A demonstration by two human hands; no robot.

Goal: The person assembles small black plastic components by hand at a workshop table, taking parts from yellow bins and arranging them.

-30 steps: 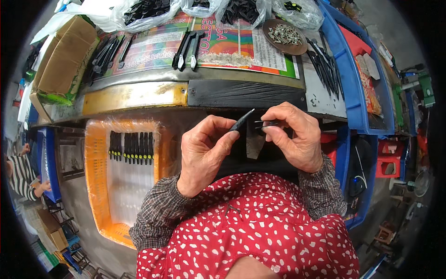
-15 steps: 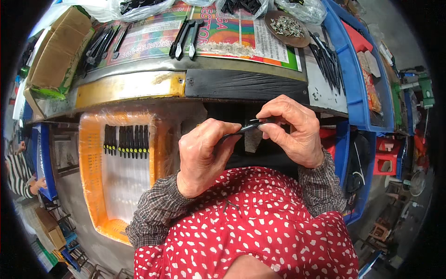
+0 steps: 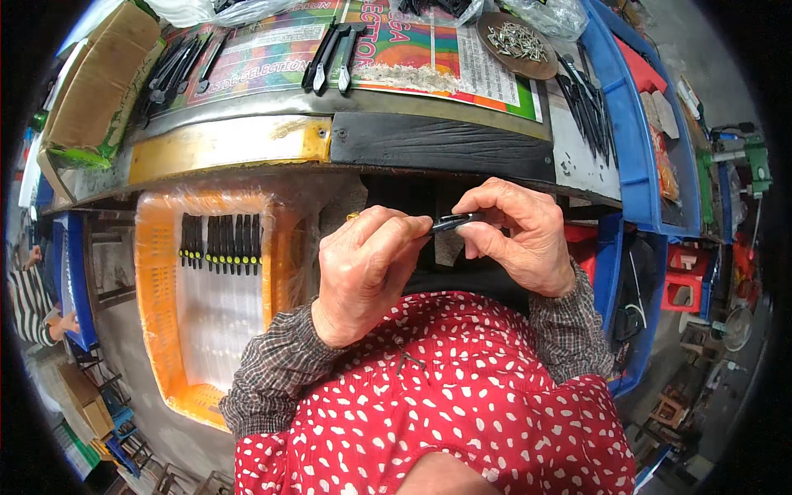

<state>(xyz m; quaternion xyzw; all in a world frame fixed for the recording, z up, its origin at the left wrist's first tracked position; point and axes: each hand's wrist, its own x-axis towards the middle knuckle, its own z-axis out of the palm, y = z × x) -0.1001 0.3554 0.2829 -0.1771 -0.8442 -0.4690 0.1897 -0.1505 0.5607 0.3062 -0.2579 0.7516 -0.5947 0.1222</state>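
So the left hand (image 3: 363, 268) and right hand (image 3: 521, 239) are each pinching one end of a slim black piece (image 3: 454, 222) near the center of the frame. Similar black pieces (image 3: 236, 239) sit lined up in an orange basket (image 3: 157, 297) center-left, and there's a brown dish (image 3: 540, 69) of little metallic bits (image 3: 516, 40) upper right.

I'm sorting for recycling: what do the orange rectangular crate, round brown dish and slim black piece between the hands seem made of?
Orange rectangular crate: probably moulded plastic, slightly glossy; regular perforations suggest it.
Round brown dish: perhaps metal or plastic; its dull brown surface leaves that open.
Slim black piece: plastic or coated metal, glossy, from its bright highlights.
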